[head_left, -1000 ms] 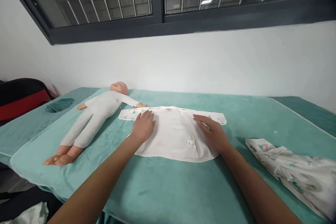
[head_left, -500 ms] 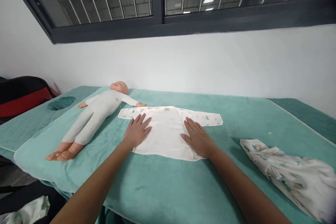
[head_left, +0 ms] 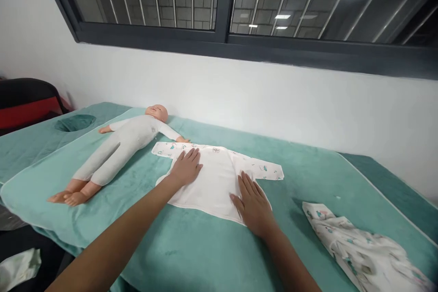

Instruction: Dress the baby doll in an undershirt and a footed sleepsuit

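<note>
A small white baby top (head_left: 215,178) with printed sleeves lies spread flat on the teal bed cover (head_left: 191,246). My left hand (head_left: 186,167) rests flat on its left side, fingers stretched out. My right hand (head_left: 252,204) lies flat on its lower right part, fingers spread. Neither hand holds anything. A baby doll (head_left: 119,146) in a pale grey suit lies on its back to the left of the top, one arm reaching almost to the sleeve.
A crumpled printed white garment (head_left: 356,251) lies at the right near the bed's front edge. A round face hole (head_left: 75,123) is in the bed at the far left. A red and black chair (head_left: 27,105) stands beyond it. The white wall runs along the back.
My right hand has slid down and leftward over the top toward its lower edge. My left hand stays on the left side. The camera has tilted and turned a little.
</note>
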Demonstrator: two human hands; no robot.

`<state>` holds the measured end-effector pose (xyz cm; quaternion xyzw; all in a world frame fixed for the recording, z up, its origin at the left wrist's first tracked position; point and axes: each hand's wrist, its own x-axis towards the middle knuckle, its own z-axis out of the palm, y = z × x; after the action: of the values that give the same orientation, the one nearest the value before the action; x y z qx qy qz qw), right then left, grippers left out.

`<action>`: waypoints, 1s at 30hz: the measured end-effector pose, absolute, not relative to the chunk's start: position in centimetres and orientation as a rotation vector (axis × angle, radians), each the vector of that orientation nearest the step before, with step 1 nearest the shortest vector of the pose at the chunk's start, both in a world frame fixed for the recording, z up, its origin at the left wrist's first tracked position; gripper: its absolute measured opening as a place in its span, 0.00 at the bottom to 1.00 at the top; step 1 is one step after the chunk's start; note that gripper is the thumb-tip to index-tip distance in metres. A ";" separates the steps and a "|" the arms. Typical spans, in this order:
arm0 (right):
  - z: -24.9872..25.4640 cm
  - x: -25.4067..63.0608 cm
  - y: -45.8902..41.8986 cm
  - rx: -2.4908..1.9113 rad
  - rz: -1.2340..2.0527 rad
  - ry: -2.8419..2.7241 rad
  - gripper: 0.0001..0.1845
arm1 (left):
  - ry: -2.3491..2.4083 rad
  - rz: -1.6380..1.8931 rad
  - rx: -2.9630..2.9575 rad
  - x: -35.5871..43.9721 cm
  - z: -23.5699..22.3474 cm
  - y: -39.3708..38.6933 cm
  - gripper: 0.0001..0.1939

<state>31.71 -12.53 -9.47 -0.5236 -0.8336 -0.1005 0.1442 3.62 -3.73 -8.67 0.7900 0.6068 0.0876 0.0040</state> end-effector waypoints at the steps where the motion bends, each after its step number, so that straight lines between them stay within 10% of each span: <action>1: -9.5 31.8 -12.4 -1.504 -0.281 -2.402 0.35 | 1.875 0.281 2.492 3.6 -8.8 -3.1 0.29; 30: -10.2 30.5 -16.6 -1.807 -0.206 -2.251 0.34 | 1.801 1.149 1.147 -5.4 -5.5 -14.2 0.19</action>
<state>30.51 -16.62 -10.21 -0.6196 -0.7719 -0.0705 0.1236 -5.37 -14.16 -5.50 0.4429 0.6957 0.4436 0.3508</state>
